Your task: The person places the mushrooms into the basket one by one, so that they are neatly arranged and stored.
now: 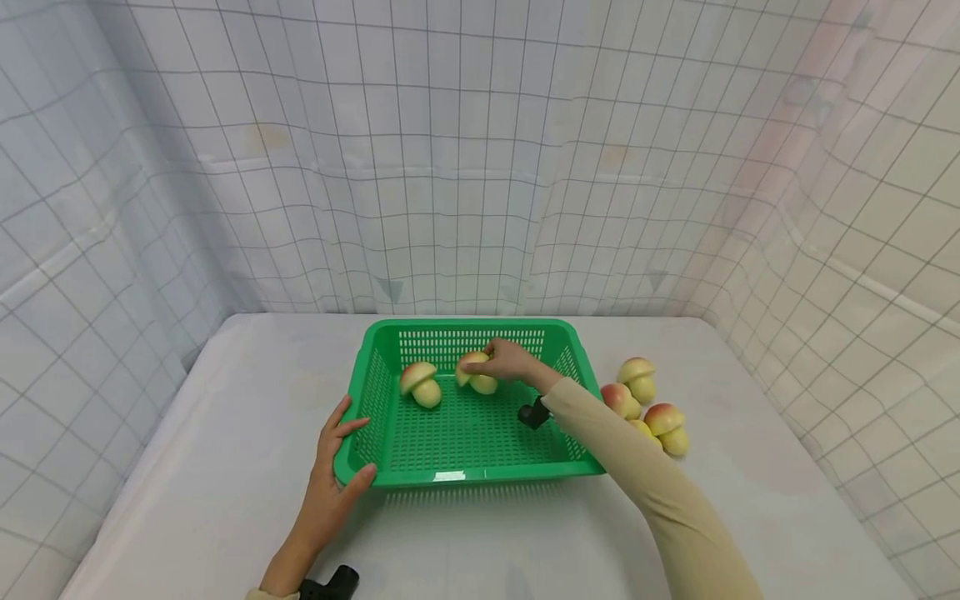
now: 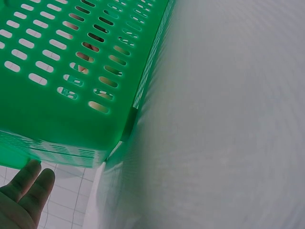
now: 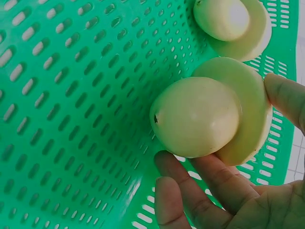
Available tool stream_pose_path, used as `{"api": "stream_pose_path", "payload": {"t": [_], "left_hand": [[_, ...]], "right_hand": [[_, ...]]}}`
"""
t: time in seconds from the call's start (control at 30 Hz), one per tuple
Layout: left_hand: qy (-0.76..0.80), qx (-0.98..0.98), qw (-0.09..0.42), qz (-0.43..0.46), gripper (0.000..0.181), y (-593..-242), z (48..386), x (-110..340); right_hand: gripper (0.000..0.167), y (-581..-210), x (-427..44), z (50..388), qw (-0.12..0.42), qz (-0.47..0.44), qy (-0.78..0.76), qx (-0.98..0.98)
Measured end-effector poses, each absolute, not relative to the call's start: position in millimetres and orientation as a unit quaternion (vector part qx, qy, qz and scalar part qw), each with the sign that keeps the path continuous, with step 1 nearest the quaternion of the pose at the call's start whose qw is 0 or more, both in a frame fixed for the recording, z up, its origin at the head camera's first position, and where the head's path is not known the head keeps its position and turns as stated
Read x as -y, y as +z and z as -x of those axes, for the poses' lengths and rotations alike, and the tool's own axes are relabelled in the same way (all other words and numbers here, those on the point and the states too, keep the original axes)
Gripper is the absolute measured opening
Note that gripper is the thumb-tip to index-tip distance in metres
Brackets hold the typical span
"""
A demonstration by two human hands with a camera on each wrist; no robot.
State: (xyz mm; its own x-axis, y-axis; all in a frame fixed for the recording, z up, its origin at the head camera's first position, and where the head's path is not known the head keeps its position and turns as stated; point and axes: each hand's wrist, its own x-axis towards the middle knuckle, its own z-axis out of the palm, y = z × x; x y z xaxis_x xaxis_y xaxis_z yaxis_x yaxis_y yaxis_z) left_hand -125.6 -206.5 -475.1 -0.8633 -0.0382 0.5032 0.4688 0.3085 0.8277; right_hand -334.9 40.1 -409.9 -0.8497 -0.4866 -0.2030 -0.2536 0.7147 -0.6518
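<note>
A green plastic basket (image 1: 517, 472) with slotted walls stands on the white table. Inside it, my right hand (image 1: 513, 363) grips a toy mushroom (image 1: 483, 385) with a yellow stem and red-tinged cap. The right wrist view shows my thumb against the cap of this mushroom (image 3: 198, 117) and fingers around its other side. Left of it in the basket lies a second mushroom (image 1: 426, 392). My left hand (image 1: 328, 471) rests at the basket's front left corner, fingers spread and fairly straight along the rim. Two left fingers (image 2: 40, 188) show beside the basket wall in the left wrist view.
Right of the basket, several more mushrooms (image 1: 664, 427) lie grouped on the table (image 1: 750, 500), one partly hidden behind the right sleeve (image 1: 637, 467). White gridded curtains (image 1: 480, 167) close off the back and both sides.
</note>
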Motion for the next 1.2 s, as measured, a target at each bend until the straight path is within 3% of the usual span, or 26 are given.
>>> {"api": "stream_pose_path", "payload": {"t": [0.17,0.4,0.67,1.0,1.2], "left_hand": [[-0.570,0.781,0.218,0.129,0.055,-485,129,210],[-0.578,0.778,0.210,0.126,0.052,-469,123,205],[-0.573,0.781,0.212,0.127,0.055,-485,129,211],[-0.584,0.771,0.215,0.136,0.050,-452,115,197],[-0.579,0.776,0.212,0.128,0.053,-469,123,203]], "right_hand": [[0.057,-410,-37,333,0.186,0.210,-0.303,-0.911],[0.063,-411,-35,331,0.194,0.209,-0.296,-0.912],[0.064,-415,-35,334,0.199,0.212,-0.303,-0.907],[0.064,-416,-37,334,0.205,0.204,-0.307,-0.906],[0.060,-416,-38,333,0.206,0.202,-0.321,-0.902]]}}
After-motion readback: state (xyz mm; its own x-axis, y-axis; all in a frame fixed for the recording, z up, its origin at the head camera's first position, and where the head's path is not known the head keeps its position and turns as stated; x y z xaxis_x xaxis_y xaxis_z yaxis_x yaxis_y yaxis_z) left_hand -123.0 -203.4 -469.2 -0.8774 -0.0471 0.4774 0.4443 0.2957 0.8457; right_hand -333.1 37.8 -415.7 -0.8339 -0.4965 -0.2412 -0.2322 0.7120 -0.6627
